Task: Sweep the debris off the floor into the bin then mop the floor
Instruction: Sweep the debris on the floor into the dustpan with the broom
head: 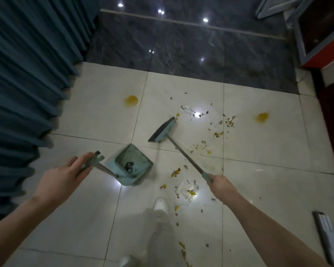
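Both hands are engaged: sweeping step in progress, mopping not yet begun.

Left hand (66,171) steadies the dustpan (132,164) by its handle top, fingers loosely extended rather than wrapped tight; the pan sits on the floor (85,116), mouth facing far-right, a little dark matter already inside. Right hand (221,185) is closed around the broom (163,130) handle; the head rests on the floor just far-right of the pan. Debris (225,123) lies scattered right of the broom and near the right hand, well apart from the pan. Two yellow stains (131,100) remain for mopping. Next move, as judged: reach the head beyond the far scatter and draw it toward the pan mouth, holding the pan firm.
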Tool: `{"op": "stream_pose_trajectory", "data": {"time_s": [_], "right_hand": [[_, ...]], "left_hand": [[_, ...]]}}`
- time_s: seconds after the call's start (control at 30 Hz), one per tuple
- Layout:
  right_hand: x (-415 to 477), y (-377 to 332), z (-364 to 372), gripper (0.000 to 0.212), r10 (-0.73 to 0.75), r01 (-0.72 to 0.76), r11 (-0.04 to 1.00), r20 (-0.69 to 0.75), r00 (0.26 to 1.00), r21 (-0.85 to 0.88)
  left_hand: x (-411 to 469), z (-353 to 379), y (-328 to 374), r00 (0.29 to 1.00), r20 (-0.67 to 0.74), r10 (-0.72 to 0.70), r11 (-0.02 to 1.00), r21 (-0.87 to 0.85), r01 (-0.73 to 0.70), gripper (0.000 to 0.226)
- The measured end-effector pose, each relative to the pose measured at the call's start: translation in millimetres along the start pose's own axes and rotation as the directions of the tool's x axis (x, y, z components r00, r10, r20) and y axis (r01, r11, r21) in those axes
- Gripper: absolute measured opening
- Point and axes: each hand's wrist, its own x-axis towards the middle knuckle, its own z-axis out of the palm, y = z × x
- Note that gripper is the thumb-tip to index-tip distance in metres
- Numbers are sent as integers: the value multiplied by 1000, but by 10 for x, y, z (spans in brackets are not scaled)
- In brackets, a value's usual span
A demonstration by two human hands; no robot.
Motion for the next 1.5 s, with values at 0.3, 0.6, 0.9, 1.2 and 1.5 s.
{"op": "stream_pose_trajectory", "data": {"time_s": [0.3, 0.6, 0.9, 1.2, 1.5], "right_hand": [[-921, 1212, 282, 37, 160, -163, 984, 43, 986, 69], [-1579, 1103, 485, 38, 235, -221, 922, -8, 972, 317], [-1444, 296, 463, 37, 221, -122, 861, -148, 964, 493], [-560, -856, -467, 42, 196, 17, 752, -248, 949, 659], [1402, -1718, -1929, 39, 143, 39, 765, -228, 963, 643]], "left_hand": [[533, 171, 38, 997, 18, 70, 997, 30, -71, 49], [683, 147, -56, 994, 27, 105, 994, 26, -106, 44], [676, -177, -179, 976, -69, 205, 978, 51, -202, 40], [1244, -420, -326, 969, -115, 220, 973, -39, -226, 39], [2744, -604, -387, 959, -111, 262, 963, -38, -268, 42]]}}
